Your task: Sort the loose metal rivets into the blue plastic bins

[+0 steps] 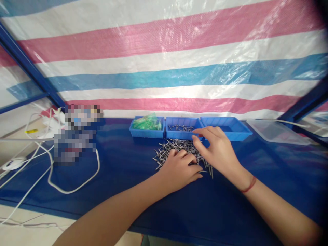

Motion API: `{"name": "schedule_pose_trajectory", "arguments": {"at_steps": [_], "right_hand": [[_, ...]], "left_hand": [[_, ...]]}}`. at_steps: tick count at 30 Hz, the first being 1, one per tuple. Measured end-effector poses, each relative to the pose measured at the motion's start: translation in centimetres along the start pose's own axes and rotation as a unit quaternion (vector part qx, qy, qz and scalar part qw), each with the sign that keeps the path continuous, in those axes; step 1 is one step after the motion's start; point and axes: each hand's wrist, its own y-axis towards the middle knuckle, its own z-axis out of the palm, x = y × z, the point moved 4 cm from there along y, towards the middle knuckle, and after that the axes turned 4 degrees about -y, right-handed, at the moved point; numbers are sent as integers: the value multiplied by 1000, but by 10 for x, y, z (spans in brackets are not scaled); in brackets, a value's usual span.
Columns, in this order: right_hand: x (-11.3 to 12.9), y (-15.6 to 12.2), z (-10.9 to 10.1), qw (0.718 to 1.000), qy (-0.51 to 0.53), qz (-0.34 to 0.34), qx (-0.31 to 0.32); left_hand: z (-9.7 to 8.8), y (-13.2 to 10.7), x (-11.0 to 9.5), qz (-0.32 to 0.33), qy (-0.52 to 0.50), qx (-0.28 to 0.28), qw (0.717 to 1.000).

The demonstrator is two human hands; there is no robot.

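Note:
My left hand point(180, 169) rests on a heap of nail-like metal pins point(164, 150) with its fingers curled. Between its thumb and a fingertip one thin metal pin point(203, 171) pokes out. My right hand point(217, 147) is over the right side of the heap, by the front edge of the middle blue bin point(183, 136). Its thumb and index finger are apart, and nothing shows between them. Several loose metal pins point(183, 128) lie in that bin. The right hand's palm side and other fingertips are hidden.
To the left, a blue bin point(131, 131) holds green plastic packets point(148, 122). Another blue bin point(241, 135) stands at the right, beside a translucent lid point(278, 131). White cables point(74, 191) and a blurred-out area occupy the left. Striped sheeting point(164, 44) hangs behind.

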Motion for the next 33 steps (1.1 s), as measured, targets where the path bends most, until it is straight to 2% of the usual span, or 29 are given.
{"name": "schedule_pose_trajectory", "arguments": {"at_steps": [11, 13, 15, 19, 21, 25, 30, 33], "right_hand": [[3, -5, 0, 999, 48, 5, 17], [6, -5, -2, 996, 90, 5, 23], [10, -6, -2, 987, 156, 14, 46], [17, -11, 4, 962, 250, 60, 95], [18, -14, 8, 957, 261, 73, 98], [15, -16, 14, 955, 269, 91, 87], [13, -15, 14, 951, 286, 95, 71], [15, -15, 13, 946, 300, 99, 66]], "left_hand": [[-2, 1, -3, -13, 57, 7, 998], [-5, 1, 2, -45, 26, -9, 999], [-10, 0, 13, -105, -43, -50, 992], [-17, -4, 36, -197, -198, -135, 951], [-19, -5, 41, -210, -231, -152, 938], [-21, -6, 42, -212, -244, -176, 930], [-21, -8, 43, -234, -289, -197, 907], [-22, -7, 43, -235, -300, -200, 903]]}}
